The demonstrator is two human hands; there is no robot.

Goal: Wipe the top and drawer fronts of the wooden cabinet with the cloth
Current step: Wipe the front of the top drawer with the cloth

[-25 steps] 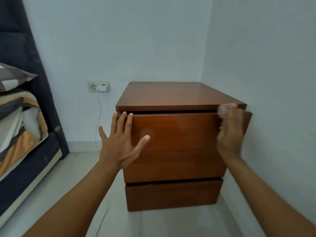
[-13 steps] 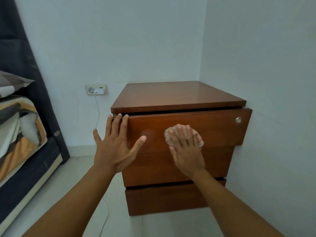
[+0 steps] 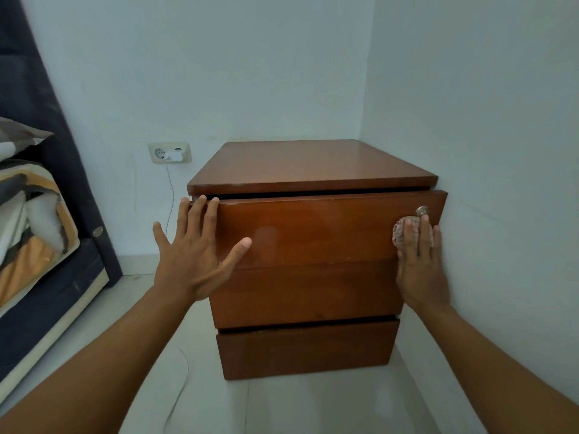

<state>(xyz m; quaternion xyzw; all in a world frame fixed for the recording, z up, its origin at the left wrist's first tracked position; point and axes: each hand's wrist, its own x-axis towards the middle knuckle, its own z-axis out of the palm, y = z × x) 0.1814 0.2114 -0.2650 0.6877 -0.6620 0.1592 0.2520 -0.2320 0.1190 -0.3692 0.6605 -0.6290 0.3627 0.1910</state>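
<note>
Cloth (image 3: 399, 234) under flat right hand (image 3: 419, 267)

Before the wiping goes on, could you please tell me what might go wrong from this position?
The cloth under the right hand sits below the metal lock and may snag on it.
Fingertips of the left hand lie at the upper edge of the top drawer front, below the cabinet top; if the drawer slides in, they might get pinched.
</note>
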